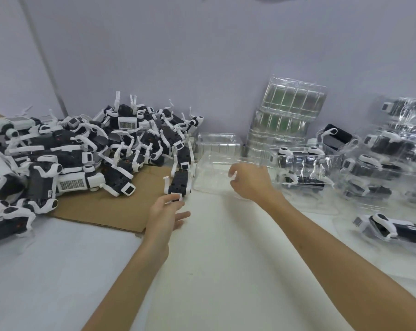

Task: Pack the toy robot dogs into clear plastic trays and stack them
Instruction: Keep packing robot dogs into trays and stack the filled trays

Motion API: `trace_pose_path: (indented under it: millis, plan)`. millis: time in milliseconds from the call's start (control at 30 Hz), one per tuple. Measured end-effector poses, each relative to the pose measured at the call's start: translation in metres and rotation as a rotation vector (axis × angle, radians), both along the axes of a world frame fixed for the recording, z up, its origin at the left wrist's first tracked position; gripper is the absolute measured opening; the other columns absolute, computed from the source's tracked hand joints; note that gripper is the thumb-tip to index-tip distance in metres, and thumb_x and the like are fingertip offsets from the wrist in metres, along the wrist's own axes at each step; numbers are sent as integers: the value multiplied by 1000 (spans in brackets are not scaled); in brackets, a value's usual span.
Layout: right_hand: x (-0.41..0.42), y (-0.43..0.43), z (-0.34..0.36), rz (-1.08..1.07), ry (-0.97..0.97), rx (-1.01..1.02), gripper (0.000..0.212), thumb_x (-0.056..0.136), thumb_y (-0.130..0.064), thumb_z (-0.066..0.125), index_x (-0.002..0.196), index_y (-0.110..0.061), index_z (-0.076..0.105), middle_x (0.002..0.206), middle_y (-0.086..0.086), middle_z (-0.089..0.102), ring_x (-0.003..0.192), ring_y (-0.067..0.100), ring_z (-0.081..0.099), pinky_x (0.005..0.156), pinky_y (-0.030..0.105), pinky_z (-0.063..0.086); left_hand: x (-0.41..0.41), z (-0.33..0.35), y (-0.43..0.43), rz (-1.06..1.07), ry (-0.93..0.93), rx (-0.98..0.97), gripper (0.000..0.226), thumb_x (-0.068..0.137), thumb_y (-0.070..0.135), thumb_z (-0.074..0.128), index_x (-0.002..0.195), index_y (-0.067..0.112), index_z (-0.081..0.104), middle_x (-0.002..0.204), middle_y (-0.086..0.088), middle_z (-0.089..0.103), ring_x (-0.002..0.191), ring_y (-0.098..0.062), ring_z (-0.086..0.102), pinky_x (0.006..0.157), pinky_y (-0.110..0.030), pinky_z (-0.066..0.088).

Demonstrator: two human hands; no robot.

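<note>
A black-and-white toy robot dog (180, 182) lies at the near edge of a big heap of dogs (78, 149) on the left. My left hand (166, 215) reaches to it with fingers spread, fingertips at its near end. My right hand (248, 181) hovers over an empty clear plastic tray (210, 174) on the table, fingers loosely curled, and whether it touches the tray I cannot tell. Packed trays with dogs (307, 167) are stacked at the right.
Brown cardboard (121, 206) lies under the heap. A tall stack of empty clear trays (285, 115) leans on the back wall, with another empty tray (217, 142) beside it. More packed trays (398, 149) pile at far right; one packed dog (393, 229) lies near the right edge.
</note>
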State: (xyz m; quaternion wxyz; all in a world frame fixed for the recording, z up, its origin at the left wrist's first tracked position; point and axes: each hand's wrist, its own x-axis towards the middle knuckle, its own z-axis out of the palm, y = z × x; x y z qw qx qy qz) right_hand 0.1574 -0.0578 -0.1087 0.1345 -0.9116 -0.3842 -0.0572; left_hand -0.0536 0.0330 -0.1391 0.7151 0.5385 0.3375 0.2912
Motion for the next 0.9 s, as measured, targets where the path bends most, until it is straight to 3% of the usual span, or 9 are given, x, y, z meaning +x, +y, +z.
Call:
trace_pose_path:
  millis: [133, 233, 367, 500, 600, 733, 900]
  plan:
    - [-1, -14, 9, 25, 2, 205, 18, 93, -21, 61, 109, -25, 68, 99, -7, 71, 101, 18, 63, 96, 36, 44, 0, 0, -6, -151, -16, 43, 17, 98, 10, 55, 105, 14, 69, 95, -5, 76, 77, -18, 72, 74, -29, 52]
    - [-15, -25, 25, 97, 165, 485, 13, 93, -21, 66, 105, -22, 69, 93, -5, 70, 84, 14, 65, 78, 31, 51, 0, -1, -10, -268, -35, 111, 16, 99, 16, 56, 104, 15, 71, 95, -4, 76, 78, -17, 72, 71, -26, 52]
    - [-47, -50, 33, 231, 347, 743, 10, 93, -17, 68, 103, -19, 68, 87, 2, 72, 69, 15, 70, 66, 19, 52, 0, 0, -16, -375, -90, 184, 21, 96, 29, 61, 107, 17, 73, 99, -5, 75, 78, -18, 70, 68, -22, 54]
    - [-81, -75, 15, 314, 583, 930, 16, 96, -10, 63, 111, -12, 65, 83, 5, 75, 66, 19, 70, 66, 18, 52, -2, 4, -21, -413, -205, 178, 35, 81, 41, 68, 108, 19, 75, 99, -7, 74, 79, -18, 69, 69, -22, 54]
    - [-101, -84, 1, 338, 673, 998, 16, 97, -9, 61, 111, -16, 65, 85, 8, 74, 67, 25, 69, 70, 20, 52, -4, 8, -21, -469, -281, 146, 32, 78, 42, 78, 102, 20, 77, 91, -8, 73, 76, -20, 68, 68, -24, 54]
    - [-113, -86, -5, 361, 662, 1010, 18, 97, -11, 61, 112, -21, 65, 86, 7, 74, 69, 26, 68, 72, 21, 52, -6, 13, -22, -514, -348, 125, 36, 77, 46, 80, 100, 19, 78, 89, -7, 73, 75, -21, 70, 69, -27, 55]
    - [-119, -84, -10, 337, 555, 984, 21, 97, -12, 63, 113, -25, 64, 87, -3, 72, 70, 18, 69, 73, 22, 52, -8, 17, -24, -555, -391, 99, 32, 82, 40, 71, 106, 19, 77, 110, -13, 74, 91, -26, 73, 75, -29, 57]
